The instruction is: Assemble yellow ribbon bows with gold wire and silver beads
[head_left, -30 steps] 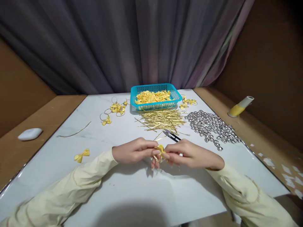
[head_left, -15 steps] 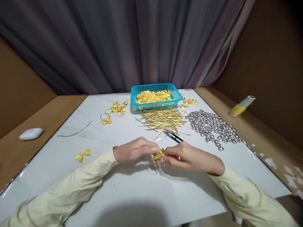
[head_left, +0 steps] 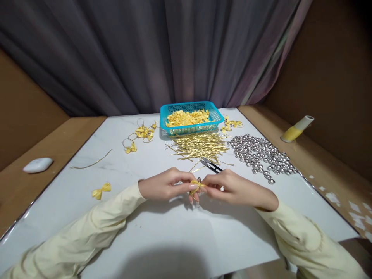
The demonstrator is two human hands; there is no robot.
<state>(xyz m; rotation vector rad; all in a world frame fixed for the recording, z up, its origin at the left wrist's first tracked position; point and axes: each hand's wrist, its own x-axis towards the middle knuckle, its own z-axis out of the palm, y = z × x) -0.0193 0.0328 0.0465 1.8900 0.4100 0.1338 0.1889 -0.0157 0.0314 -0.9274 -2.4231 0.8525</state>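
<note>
A small yellow ribbon bow [head_left: 198, 185] is held up over the table between both hands. My left hand [head_left: 167, 185] pinches its left side with thumb and fingers. The fingertips of my right hand [head_left: 231, 188] close on the bow's right side. A silvery bell-like bead [head_left: 199, 179] shows just above the bow's middle; how it is fastened is too small to tell. Thread snips [head_left: 211, 165] lie just beyond my right hand. Another yellow bow [head_left: 101, 190] rests on the table by my left forearm.
A blue basket [head_left: 192, 130] of yellow bows stands at the back. Before it lie gold twist ties [head_left: 200, 146]. Silver beads [head_left: 258, 153] are heaped at the right. Looped bows [head_left: 144, 132] lie left of the basket. A yellow thread spool [head_left: 296, 130] and a white object [head_left: 38, 165] flank the table.
My left thumb has come down onto the front of the bow, where the fingers lay straighter before. The bow has turned slightly in my hands.
</note>
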